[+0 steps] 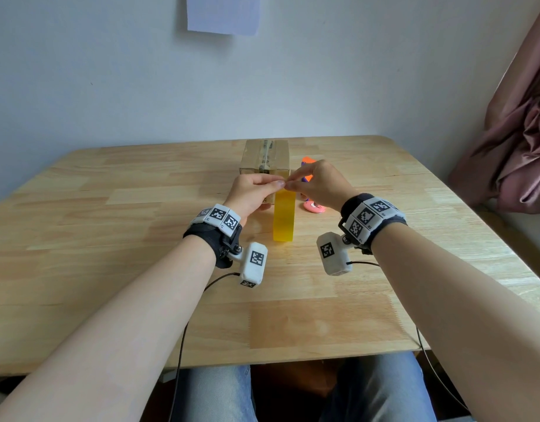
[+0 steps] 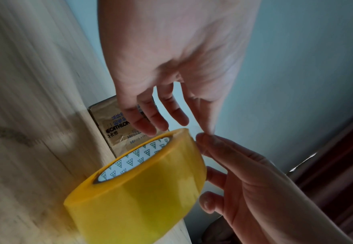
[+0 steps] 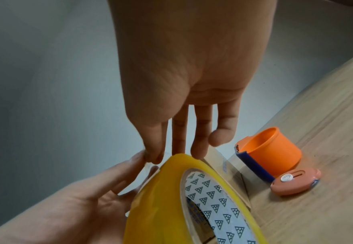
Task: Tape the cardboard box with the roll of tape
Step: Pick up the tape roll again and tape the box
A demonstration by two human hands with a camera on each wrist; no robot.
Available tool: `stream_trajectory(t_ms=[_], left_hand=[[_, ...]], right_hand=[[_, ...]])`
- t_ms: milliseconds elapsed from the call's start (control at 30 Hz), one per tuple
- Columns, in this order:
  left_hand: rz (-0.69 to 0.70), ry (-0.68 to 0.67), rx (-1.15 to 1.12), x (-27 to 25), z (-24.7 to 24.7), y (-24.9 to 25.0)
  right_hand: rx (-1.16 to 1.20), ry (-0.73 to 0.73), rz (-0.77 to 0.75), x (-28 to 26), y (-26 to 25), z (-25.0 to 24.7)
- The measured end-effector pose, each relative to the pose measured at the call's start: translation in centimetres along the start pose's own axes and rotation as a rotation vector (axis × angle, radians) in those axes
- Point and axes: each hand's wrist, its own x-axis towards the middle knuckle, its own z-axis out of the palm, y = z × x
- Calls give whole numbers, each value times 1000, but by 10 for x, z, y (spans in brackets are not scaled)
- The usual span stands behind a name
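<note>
- Nearest me, the roll of tape (image 1: pixel 284 216) is standing on its edge on the wooden table (image 1: pixel 110 239), yellow, with a white core printed in small triangles (image 3: pixel 211 206).
- Just above it, I am bringing both hands together at the top of the roll.
- My left hand (image 1: pixel 253 193) is sitting on the left side of the roll, thumb and forefinger pinched together at its upper rim; the other fingers (image 2: pixel 213 181) are curling loosely beside the roll's flank.
- My right hand (image 1: pixel 319 184) is meeting it from the right, thumb and forefinger tips nipping a thin clear flap of tape (image 3: pixel 150 163) at the same spot; the remaining fingers (image 3: pixel 200 140) are hanging straight down over the rim.
- Just to the right, a pink box cutter (image 3: pixel 295 183) is lying flat on the table, touching an orange tape dispenser (image 3: pixel 269 151) behind it.
- Farther back, the cardboard box (image 1: pixel 265 158) is sitting near the far edge of the table, directly behind the roll, a strip of tape running along its top.
- Beyond that, a pale wall (image 1: pixel 110 71) is rising behind the table.
</note>
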Motion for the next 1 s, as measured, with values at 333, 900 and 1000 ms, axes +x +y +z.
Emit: stream_trajectory(t_ms=[333,900,1000], left_hand=[[-79,-65,-16,3,-8,8],[-127,-52,-39,-7,-6,15],[-275,-79,-42,-11,-7,13]], right_hand=[[-9,14,5,2,-5,1],[-73,-58,-34,5,-9,-7],[-63,-42,-20,6,-11,-6]])
